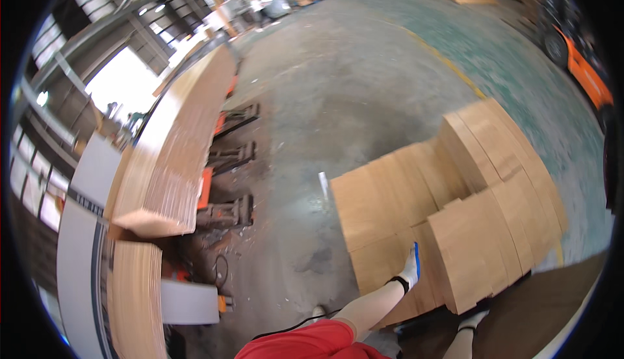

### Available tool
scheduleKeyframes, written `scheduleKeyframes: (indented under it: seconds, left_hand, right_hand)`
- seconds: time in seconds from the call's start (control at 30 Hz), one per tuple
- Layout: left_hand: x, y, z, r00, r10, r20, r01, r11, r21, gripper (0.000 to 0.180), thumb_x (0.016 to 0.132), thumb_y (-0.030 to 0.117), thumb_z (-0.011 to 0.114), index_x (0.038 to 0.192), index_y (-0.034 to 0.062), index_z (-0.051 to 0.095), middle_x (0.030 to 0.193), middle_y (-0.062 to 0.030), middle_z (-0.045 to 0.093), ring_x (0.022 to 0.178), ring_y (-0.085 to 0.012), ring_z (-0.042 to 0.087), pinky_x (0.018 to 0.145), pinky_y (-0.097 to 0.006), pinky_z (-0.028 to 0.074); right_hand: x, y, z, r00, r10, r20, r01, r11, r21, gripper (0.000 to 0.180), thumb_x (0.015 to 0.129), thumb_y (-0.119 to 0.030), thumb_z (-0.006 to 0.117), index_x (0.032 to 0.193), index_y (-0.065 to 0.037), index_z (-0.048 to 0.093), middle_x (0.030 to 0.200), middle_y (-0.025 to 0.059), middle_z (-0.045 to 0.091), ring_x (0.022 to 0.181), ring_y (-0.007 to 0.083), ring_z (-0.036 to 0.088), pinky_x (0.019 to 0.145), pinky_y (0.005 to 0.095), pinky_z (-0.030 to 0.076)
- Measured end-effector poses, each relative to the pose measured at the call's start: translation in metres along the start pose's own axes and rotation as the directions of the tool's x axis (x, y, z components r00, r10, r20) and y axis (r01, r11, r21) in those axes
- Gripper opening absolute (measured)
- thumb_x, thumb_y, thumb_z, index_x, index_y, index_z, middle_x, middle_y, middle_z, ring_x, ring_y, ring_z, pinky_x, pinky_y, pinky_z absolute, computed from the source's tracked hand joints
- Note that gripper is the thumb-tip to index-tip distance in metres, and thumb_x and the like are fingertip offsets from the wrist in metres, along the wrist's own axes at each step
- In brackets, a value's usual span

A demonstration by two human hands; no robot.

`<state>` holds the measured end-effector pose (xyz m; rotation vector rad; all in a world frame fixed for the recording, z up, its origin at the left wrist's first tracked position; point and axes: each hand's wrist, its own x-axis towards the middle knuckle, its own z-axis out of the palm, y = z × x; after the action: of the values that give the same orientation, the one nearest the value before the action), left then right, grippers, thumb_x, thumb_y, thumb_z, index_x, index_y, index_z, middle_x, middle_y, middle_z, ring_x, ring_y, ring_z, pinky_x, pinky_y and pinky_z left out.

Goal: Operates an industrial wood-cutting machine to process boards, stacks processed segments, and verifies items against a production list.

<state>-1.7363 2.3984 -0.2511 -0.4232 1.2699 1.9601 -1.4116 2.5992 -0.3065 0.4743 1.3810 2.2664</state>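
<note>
Below me to the right lies a pile of brown cardboard pieces [383, 196], with a taller block of cardboard [478, 242] on its right part. My left hand [411, 272], in a white glove with a blue palm side, reaches over the lower cardboard. Its fingers are straight and together, edge-on, beside the left face of the taller block. Whether it presses on that face I cannot tell. My right hand [473, 320], also gloved, is at the near edge of the pile, in shadow. Its fingers are too dark and small to make out. Both wrists wear black bands.
To the left stands a long, tall stack of brown boards [175, 138], with orange and dark metal supports [227, 212] jutting out at its base. Grey panels [81, 274] and another board stack [136, 294] stand nearer. An orange forklift [585, 73] is at far right.
</note>
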Motion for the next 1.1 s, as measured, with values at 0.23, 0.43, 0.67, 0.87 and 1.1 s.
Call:
scheduleKeyframes:
  seconds: [0.23,0.43,0.67,0.87,1.1]
  left_hand:
    - [-0.154,0.113,-0.175,0.989,-0.034,0.145,0.029,0.999,0.031,0.069,0.107,0.05,0.051,0.158,0.0057,0.04,0.159,-0.0086,0.045,0.142,-0.0202,0.045,0.117,-0.034,0.033]
    - [-0.262,0.17,-0.445,0.97,0.144,-0.194,-0.168,0.979,-0.113,0.047,0.104,0.043,0.06,0.133,0.0076,0.065,0.121,-0.0034,0.07,0.102,-0.0138,0.064,0.09,-0.028,0.049]
    - [-0.469,0.224,-0.735,0.748,0.199,-0.634,-0.445,0.858,-0.256,0.051,0.103,0.042,0.06,0.138,0.0053,0.06,0.134,-0.009,0.067,0.118,-0.0234,0.064,0.102,-0.036,0.049]
    - [-0.619,0.225,-0.811,0.567,0.408,-0.716,-0.763,0.587,-0.27,0.059,0.111,0.042,0.039,0.155,0.0035,0.041,0.159,-0.0161,0.045,0.145,-0.0309,0.045,0.12,-0.045,0.035]
    - [-0.641,0.204,-0.821,0.276,0.44,-0.854,-0.937,0.32,-0.138,0.068,0.113,0.051,0.028,0.165,0.0081,0.023,0.172,-0.0066,0.023,0.158,-0.0239,0.02,0.129,-0.04,0.013]
  right_hand:
    - [-0.08,0.112,-0.117,0.782,0.437,0.444,-0.617,0.644,0.453,0.054,0.105,-0.048,0.046,0.138,-0.006,0.055,0.137,0.0169,0.057,0.125,0.0311,0.056,0.1,0.0484,0.047]
    - [-0.105,0.212,-0.23,0.455,0.179,0.872,-0.873,-0.106,0.477,0.049,0.104,-0.044,0.053,0.129,-0.002,0.062,0.127,0.0199,0.065,0.116,0.033,0.063,0.092,0.0507,0.053]
    - [-0.036,0.313,-0.399,0.78,-0.25,0.574,-0.498,-0.803,0.328,0.064,0.102,-0.04,0.062,0.151,-0.002,0.045,0.156,0.0196,0.046,0.143,0.0332,0.045,0.119,0.0413,0.037]
    - [-0.065,0.602,-0.655,0.972,0.07,-0.226,0.036,-0.988,-0.151,0.048,0.101,-0.021,0.064,0.138,0.006,0.052,0.138,0.0207,0.06,0.125,0.0316,0.06,0.108,0.0397,0.045]
    - [-0.366,0.686,-0.942,0.235,0.299,-0.925,0.13,-0.953,-0.275,0.063,0.107,-0.052,0.046,0.143,-0.001,0.05,0.149,0.0279,0.049,0.143,0.036,0.044,0.118,0.0413,0.034]
